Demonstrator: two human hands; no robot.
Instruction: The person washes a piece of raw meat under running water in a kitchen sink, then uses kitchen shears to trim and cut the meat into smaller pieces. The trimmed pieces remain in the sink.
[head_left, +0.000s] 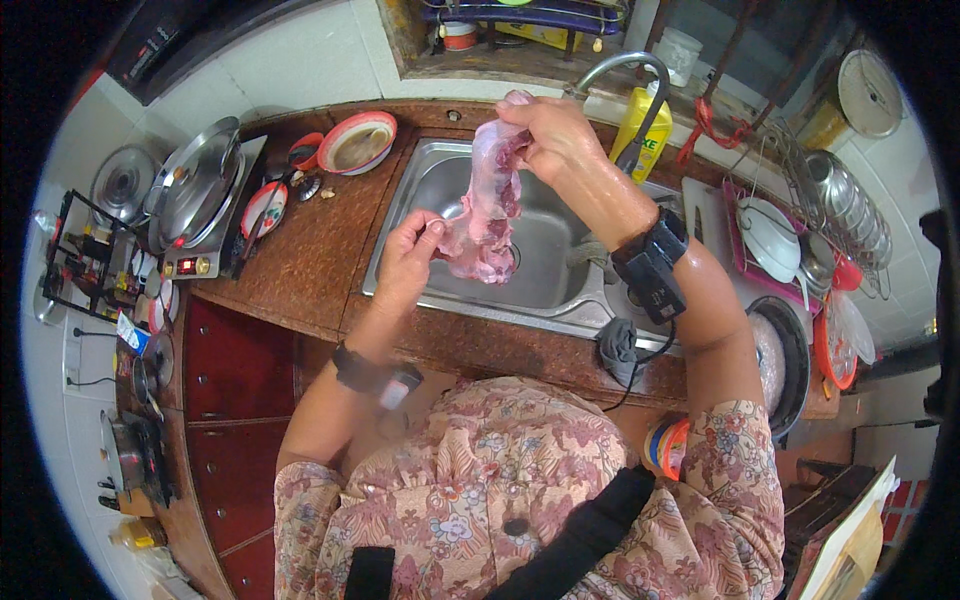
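Observation:
A long piece of raw meat (495, 195), pink with a pale membrane and darker red flesh on one side, hangs over the stainless steel sink (555, 289). Its upper end is gripped by my right hand (559, 139), raised near the faucet (626, 60). Lower down on the left, my left hand (412, 244) pinches a flap of the meat between thumb and fingers. The meat's lower end dangles above the basin and partly covers the drain. A cloth or scrubber (589, 253) lies at the basin's right side.
A yellow detergent bottle (646, 131) stands behind the sink. Left on the counter are a red-rimmed basin of cloudy liquid (358, 144), a small bowl (264, 210) and a lidded steel pot (199, 191) on an induction cooker (196, 264). A dish rack (772, 232) sits right.

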